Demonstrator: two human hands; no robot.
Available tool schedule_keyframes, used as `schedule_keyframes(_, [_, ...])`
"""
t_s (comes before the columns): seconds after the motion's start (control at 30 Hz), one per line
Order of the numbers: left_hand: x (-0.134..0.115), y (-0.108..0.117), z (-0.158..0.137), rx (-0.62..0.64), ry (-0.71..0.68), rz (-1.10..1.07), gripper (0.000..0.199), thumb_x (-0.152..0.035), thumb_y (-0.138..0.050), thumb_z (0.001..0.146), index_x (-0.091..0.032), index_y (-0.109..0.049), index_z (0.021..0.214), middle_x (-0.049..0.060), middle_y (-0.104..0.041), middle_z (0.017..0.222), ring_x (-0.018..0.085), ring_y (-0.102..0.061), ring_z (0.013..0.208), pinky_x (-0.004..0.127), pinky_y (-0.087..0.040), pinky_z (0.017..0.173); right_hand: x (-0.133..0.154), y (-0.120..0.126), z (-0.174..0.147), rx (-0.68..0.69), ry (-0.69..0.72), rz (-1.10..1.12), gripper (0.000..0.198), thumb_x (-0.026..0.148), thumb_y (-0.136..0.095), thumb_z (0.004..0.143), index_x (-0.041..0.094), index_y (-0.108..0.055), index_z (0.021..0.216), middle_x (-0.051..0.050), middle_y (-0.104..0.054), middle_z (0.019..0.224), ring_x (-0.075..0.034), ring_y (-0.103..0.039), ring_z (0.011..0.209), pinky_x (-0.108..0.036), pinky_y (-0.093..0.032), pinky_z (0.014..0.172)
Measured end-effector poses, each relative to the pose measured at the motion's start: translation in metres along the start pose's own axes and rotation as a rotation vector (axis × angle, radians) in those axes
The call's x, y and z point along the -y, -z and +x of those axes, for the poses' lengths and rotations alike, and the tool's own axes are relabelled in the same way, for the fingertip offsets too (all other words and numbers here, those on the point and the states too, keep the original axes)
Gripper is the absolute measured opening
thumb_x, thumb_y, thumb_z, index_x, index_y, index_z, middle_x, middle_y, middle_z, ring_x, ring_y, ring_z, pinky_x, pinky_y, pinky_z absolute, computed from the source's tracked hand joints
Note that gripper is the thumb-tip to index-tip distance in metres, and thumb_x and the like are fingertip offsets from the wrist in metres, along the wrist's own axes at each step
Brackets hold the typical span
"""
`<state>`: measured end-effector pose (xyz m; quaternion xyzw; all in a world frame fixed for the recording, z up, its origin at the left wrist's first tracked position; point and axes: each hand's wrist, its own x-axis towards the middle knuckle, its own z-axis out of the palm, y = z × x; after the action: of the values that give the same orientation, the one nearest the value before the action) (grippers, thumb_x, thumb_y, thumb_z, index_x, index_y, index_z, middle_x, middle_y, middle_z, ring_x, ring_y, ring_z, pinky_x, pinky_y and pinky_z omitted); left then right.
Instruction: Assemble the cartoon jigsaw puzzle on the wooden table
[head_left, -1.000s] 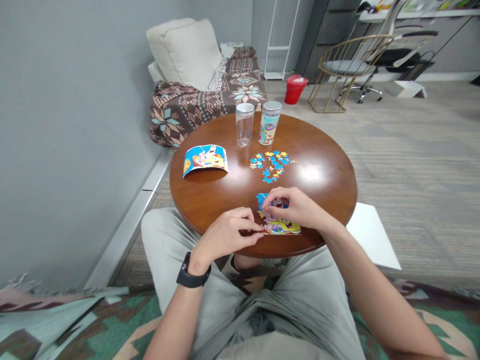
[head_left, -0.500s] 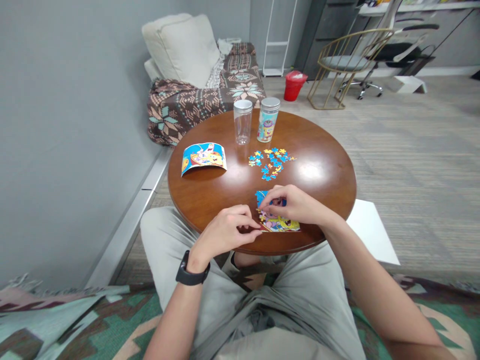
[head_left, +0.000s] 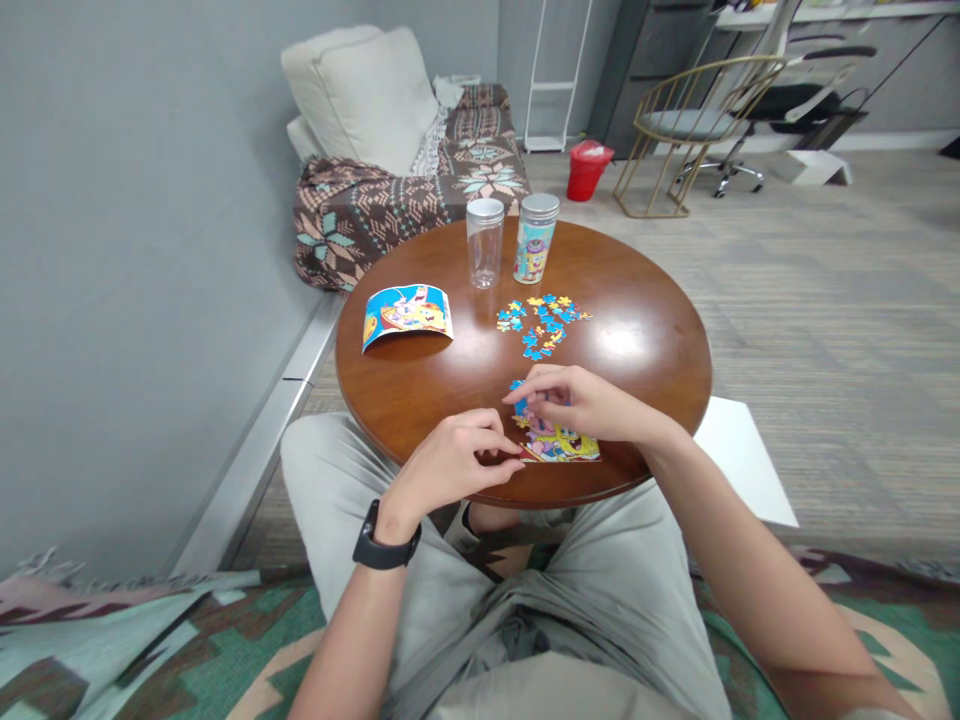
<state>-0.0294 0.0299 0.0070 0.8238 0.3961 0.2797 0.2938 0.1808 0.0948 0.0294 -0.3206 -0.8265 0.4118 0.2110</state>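
Observation:
A partly assembled jigsaw puzzle [head_left: 564,446] of cartoon figures lies flat near the front edge of the round wooden table. My left hand [head_left: 469,455], with a black watch on its wrist, pinches at the puzzle's lower left corner with thumb and forefinger. Over the puzzle's upper part is my right hand [head_left: 574,400], fingers apart, covering some of the picture; no piece shows between its fingers. Loose puzzle pieces [head_left: 551,328] are scattered beyond it. To the left, a curved picture sheet [head_left: 409,310] with similar figures stands bowed on the table.
Two lidded jars stand at the back of the table [head_left: 645,290]: a clear jar [head_left: 485,245] and a printed jar [head_left: 535,240]. Behind are a covered sofa [head_left: 405,190], a red bin [head_left: 587,170] and a gold-framed chair [head_left: 694,125]. A white sheet [head_left: 742,460] lies low at the right.
My right hand's fingers have lifted from the puzzle's left side and spread, shifting slightly up and left. My left hand stays at the corner.

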Motion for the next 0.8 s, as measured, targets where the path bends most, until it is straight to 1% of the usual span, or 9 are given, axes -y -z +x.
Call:
schedule_keyframes(0.07, [0.0, 0.0, 0.0, -0.005, -0.008, -0.002, 0.013, -0.024, -0.067, 0.082, -0.018, -0.076, 0.089, 0.001, -0.062, 0.076, 0.01, -0.057, 0.065, 0.02, -0.044, 0.061, -0.002, 0.0, -0.001, 0.006, -0.019, 0.077, 0.026, 0.017, -0.052, 0.083, 0.019, -0.073, 0.098, -0.003, -0.065, 0.086, -0.012, -0.063, 0.07, -0.025, -0.052, 0.065])
schedule_keyframes(0.13, [-0.001, 0.0, 0.001, -0.007, -0.015, -0.005, 0.013, -0.025, -0.066, 0.082, -0.017, -0.075, 0.089, 0.001, -0.061, 0.077, 0.009, -0.056, 0.065, 0.02, -0.044, 0.06, -0.005, -0.002, -0.001, -0.008, -0.055, 0.102, 0.025, 0.017, -0.052, 0.082, 0.018, -0.073, 0.093, -0.003, -0.063, 0.084, -0.012, -0.063, 0.067, -0.025, -0.052, 0.064])
schedule_keyframes(0.23, [-0.001, -0.001, 0.001, -0.032, 0.001, -0.018, 0.012, -0.024, -0.065, 0.083, -0.016, -0.073, 0.084, 0.0, -0.059, 0.075, 0.008, -0.054, 0.062, 0.02, -0.043, 0.06, -0.005, -0.004, -0.002, -0.091, -0.058, 0.022, 0.023, 0.012, -0.052, 0.079, 0.018, -0.072, 0.088, -0.003, -0.064, 0.083, -0.013, -0.062, 0.072, -0.026, -0.051, 0.069])
schedule_keyframes(0.33, [-0.005, 0.002, -0.001, -0.117, 0.049, -0.001, 0.008, -0.019, -0.063, 0.082, -0.016, -0.068, 0.078, 0.0, -0.056, 0.075, 0.009, -0.053, 0.064, 0.021, -0.044, 0.061, -0.004, -0.006, -0.004, -0.167, -0.01, -0.068, 0.025, 0.008, -0.051, 0.078, 0.019, -0.07, 0.09, -0.002, -0.064, 0.084, -0.014, -0.062, 0.077, -0.028, -0.049, 0.075])
schedule_keyframes(0.4, [-0.007, 0.007, -0.003, -0.138, 0.089, 0.031, 0.006, -0.017, -0.062, 0.08, -0.016, -0.067, 0.082, 0.001, -0.056, 0.078, 0.01, -0.053, 0.066, 0.022, -0.045, 0.063, -0.004, -0.006, -0.005, -0.206, 0.02, -0.102, 0.024, 0.009, -0.05, 0.08, 0.019, -0.069, 0.091, -0.003, -0.064, 0.085, -0.015, -0.061, 0.08, -0.029, -0.047, 0.076])
schedule_keyframes(0.53, [-0.009, 0.016, -0.005, -0.038, 0.154, 0.093, 0.022, -0.018, -0.06, 0.081, -0.018, -0.067, 0.102, 0.002, -0.058, 0.089, 0.012, -0.056, 0.072, 0.025, -0.048, 0.068, -0.009, -0.007, -0.008, -0.327, 0.056, -0.119, 0.02, 0.01, -0.05, 0.083, 0.019, -0.067, 0.088, -0.004, -0.064, 0.087, -0.016, -0.059, 0.082, -0.029, -0.045, 0.075])
schedule_keyframes(0.6, [-0.008, 0.018, -0.004, 0.004, 0.175, 0.113, 0.024, -0.018, -0.058, 0.083, -0.018, -0.066, 0.105, 0.002, -0.058, 0.091, 0.013, -0.057, 0.075, 0.027, -0.049, 0.072, -0.013, -0.008, -0.009, -0.383, 0.058, -0.106, 0.019, 0.01, -0.051, 0.083, 0.019, -0.066, 0.086, -0.004, -0.063, 0.086, -0.015, -0.058, 0.079, -0.029, -0.044, 0.072])
schedule_keyframes(0.7, [-0.003, 0.017, -0.002, 0.032, 0.198, 0.119, 0.018, -0.019, -0.055, 0.086, -0.019, -0.067, 0.1, 0.002, -0.057, 0.093, 0.013, -0.057, 0.077, 0.028, -0.049, 0.075, -0.016, -0.01, -0.01, -0.422, 0.058, -0.083, 0.018, 0.01, -0.051, 0.082, 0.019, -0.066, 0.085, -0.003, -0.061, 0.085, -0.015, -0.057, 0.077, -0.028, -0.044, 0.071])
schedule_keyframes(0.8, [0.0, 0.015, 0.001, 0.05, 0.191, 0.12, 0.012, -0.02, -0.055, 0.087, -0.019, -0.064, 0.093, 0.002, -0.057, 0.095, 0.014, -0.057, 0.081, 0.029, -0.049, 0.078, -0.018, -0.012, -0.011, -0.409, 0.068, -0.073, 0.018, 0.01, -0.051, 0.082, 0.019, -0.065, 0.084, -0.003, -0.061, 0.085, -0.016, -0.058, 0.08, -0.029, -0.044, 0.073])
